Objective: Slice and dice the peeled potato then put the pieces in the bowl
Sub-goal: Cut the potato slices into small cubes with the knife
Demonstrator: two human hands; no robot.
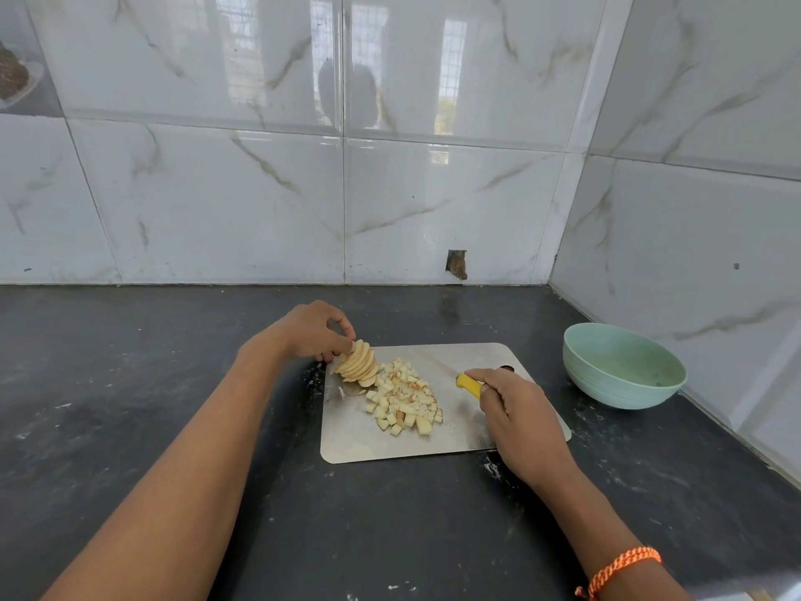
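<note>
The left hand (310, 331) pinches the potato slices (359, 364); the right hand (516, 409) grips the knife (469, 385). Keep fingertips tucked back (the bowl (624, 366) waits empty) and chop slowly.

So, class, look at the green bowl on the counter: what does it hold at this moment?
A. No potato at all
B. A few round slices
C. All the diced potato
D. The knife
A: the bowl shows only its bare inside, while the diced pieces and the slices all lie on the cutting board.
</note>
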